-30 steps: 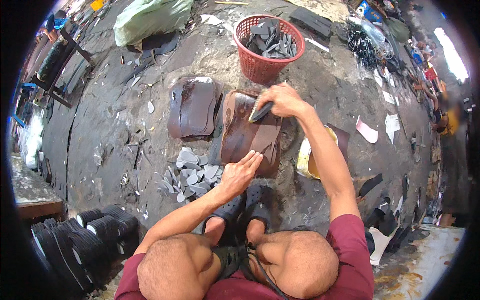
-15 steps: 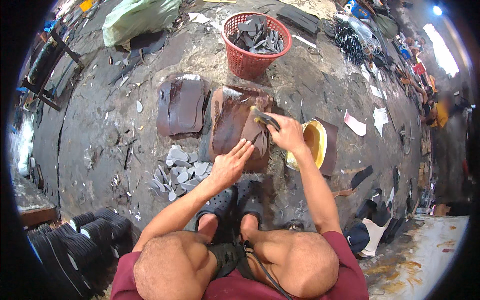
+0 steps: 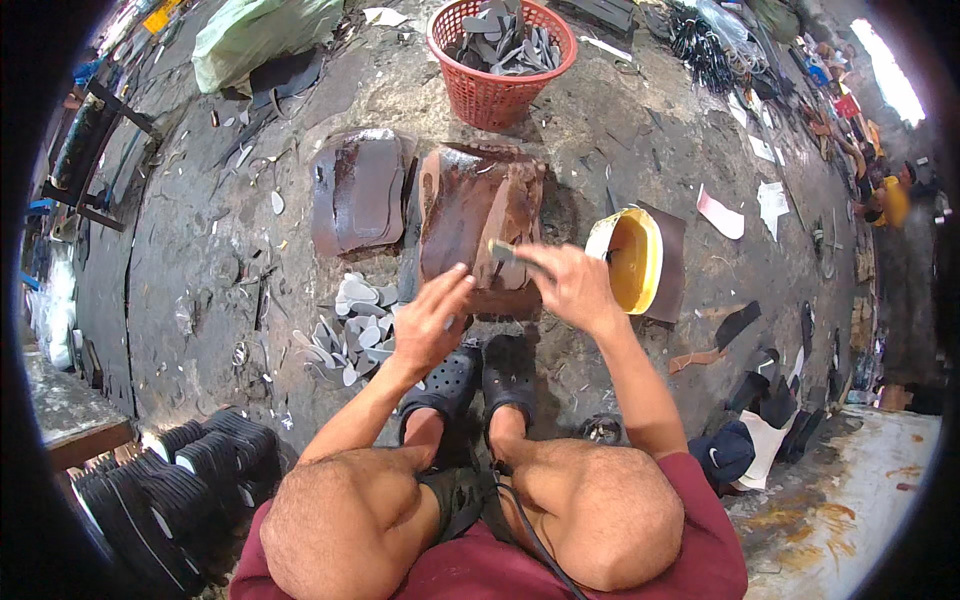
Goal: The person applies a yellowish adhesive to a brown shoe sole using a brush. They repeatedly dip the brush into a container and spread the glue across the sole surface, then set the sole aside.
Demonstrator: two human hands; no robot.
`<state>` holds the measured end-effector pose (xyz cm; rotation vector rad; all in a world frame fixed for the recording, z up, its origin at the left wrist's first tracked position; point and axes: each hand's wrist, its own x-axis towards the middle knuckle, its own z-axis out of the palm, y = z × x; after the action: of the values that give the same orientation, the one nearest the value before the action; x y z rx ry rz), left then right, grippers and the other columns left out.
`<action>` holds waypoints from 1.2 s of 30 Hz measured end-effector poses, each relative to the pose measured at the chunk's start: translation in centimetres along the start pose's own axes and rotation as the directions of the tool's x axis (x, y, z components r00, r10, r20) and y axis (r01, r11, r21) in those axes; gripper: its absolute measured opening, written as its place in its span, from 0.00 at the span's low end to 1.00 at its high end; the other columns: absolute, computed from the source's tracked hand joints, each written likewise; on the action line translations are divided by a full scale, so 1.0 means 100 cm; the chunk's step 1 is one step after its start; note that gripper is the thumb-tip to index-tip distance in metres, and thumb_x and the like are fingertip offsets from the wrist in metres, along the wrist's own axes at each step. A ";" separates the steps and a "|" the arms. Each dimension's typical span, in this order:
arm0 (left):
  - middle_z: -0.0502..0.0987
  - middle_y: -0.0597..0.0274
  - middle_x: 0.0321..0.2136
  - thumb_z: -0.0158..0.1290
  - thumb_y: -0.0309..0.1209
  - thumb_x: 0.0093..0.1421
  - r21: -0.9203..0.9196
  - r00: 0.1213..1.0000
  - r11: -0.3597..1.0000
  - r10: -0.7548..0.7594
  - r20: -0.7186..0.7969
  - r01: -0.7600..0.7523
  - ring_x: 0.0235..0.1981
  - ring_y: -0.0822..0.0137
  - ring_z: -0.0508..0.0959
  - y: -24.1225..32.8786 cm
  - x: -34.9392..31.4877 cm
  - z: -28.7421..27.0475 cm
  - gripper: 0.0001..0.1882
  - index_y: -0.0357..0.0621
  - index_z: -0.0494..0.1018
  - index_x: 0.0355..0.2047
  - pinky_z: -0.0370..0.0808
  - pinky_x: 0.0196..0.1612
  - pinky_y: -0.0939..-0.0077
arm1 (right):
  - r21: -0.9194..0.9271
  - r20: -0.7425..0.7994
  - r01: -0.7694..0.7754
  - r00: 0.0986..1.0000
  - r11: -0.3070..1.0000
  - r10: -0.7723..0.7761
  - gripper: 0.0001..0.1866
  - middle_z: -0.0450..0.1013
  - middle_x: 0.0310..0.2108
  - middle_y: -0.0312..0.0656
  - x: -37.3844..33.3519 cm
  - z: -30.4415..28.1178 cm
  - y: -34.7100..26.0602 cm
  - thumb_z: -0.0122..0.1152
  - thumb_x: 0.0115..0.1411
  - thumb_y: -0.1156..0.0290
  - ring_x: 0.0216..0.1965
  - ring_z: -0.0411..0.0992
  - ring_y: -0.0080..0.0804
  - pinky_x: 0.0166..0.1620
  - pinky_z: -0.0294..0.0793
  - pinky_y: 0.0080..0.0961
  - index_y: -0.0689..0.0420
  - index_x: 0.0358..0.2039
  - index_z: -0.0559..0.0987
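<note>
My right hand (image 3: 582, 290) grips a small brush (image 3: 508, 256) with a dark handle. Its pale tip rests on or just above a brown cut piece (image 3: 515, 215) that lies on a stack of dark brown sheets (image 3: 452, 215) with glossy patches. My left hand (image 3: 430, 318) is at the stack's near left edge with fingers stretched out and nothing in them; whether the fingertips touch the sheet I cannot tell. Right of the stack stands a tub (image 3: 653, 265) with a white-and-yellow rim and amber liquid inside. A second brown stack (image 3: 360, 195) lies to the left.
Several grey foam cut-outs (image 3: 362, 325) lie heaped by my left wrist. Beyond the stacks stands a red basket (image 3: 500, 95) of grey pieces. Black soles (image 3: 215, 450) are stacked at lower left. A dark cap (image 3: 725, 455) and scraps lie at right; a person (image 3: 893, 195) is far right.
My left hand has drawn back toward me from the brown piece. My right hand has brought the brush nearer, down along the piece. The whole view has shifted slightly.
</note>
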<state>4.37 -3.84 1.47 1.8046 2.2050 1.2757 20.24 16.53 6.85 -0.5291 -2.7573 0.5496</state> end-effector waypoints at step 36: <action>0.76 0.53 0.47 0.53 0.23 0.57 -0.329 0.703 0.666 -0.711 -0.008 0.670 0.43 0.62 0.78 -0.035 -0.017 -0.001 0.26 0.46 0.78 0.58 0.74 0.51 0.69 | -0.159 0.038 0.155 0.988 0.975 -0.151 0.21 0.80 0.49 0.35 -0.009 0.032 -0.059 0.58 0.56 0.73 0.49 0.78 0.35 0.50 0.79 0.36 0.43 0.51 0.83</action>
<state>2.05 -5.30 -1.31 0.6382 2.2330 1.4362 18.23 10.13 6.28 -0.3413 -2.8512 0.3004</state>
